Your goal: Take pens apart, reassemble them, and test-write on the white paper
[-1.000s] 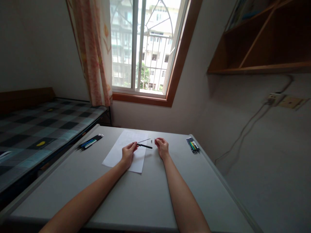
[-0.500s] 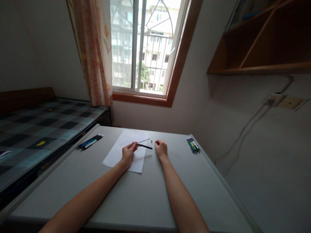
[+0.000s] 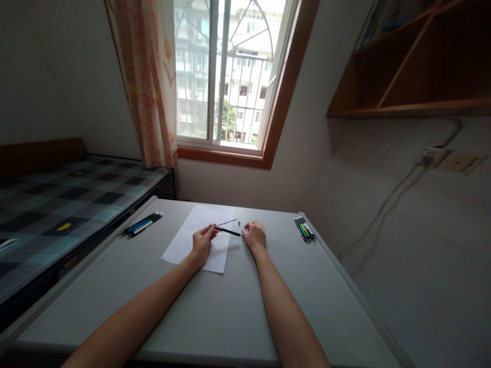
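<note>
My left hand [image 3: 203, 241] is closed in a pinch on a black pen [image 3: 230, 231] that points right, slightly tilted down, above a sheet of paper [image 3: 184, 245]. A thin dark stick like a pen refill [image 3: 229, 222] runs from near the left fingertips to the right; I cannot tell whether it is held or lying. A tiny whitish piece [image 3: 239, 222] is on the table just past its end. My right hand [image 3: 254, 235] rests on the table right of the pen's end, fingers curled together. Whatever is between them is too small to name.
Several pens [image 3: 142, 224] lie in a bundle at the table's left edge. Another row of pens [image 3: 305, 229] lies near the right edge. The grey table [image 3: 238, 317] stands below a window [image 3: 226, 76], with a bed [image 3: 76, 189] at left and a wooden shelf [image 3: 406, 110] above right.
My right hand has shifted slightly, its fingers curling further in, and the tiny bit at its fingertips shows less. My left hand and the pen stay nearly still.
</note>
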`<state>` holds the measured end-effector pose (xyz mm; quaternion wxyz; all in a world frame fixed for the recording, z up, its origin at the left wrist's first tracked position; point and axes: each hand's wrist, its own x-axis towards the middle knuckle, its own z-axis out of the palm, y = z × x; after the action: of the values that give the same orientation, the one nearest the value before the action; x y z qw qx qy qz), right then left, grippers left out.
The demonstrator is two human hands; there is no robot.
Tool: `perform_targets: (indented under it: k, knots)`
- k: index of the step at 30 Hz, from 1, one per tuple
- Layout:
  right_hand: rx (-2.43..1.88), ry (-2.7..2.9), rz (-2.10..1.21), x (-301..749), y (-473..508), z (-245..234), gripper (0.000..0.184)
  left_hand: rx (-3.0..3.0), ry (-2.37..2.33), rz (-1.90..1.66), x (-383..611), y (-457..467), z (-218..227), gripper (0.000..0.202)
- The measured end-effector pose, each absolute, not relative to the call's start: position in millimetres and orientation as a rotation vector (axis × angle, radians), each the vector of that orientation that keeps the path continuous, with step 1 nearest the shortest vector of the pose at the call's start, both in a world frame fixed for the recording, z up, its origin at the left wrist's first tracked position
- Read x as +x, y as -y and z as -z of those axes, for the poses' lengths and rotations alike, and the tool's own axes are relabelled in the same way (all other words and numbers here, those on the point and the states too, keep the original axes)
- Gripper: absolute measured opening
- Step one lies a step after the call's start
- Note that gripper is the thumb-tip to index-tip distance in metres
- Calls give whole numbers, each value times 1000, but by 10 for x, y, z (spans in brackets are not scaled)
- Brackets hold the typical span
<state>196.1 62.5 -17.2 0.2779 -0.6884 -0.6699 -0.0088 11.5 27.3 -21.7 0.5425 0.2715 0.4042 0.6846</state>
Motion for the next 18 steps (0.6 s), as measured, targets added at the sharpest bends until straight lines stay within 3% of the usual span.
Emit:
perform_targets:
  k: [18]
  knots:
    - [-1722,1910,-49,1952,-641,228,22,650,-962,-1627,106,-305,262,31]
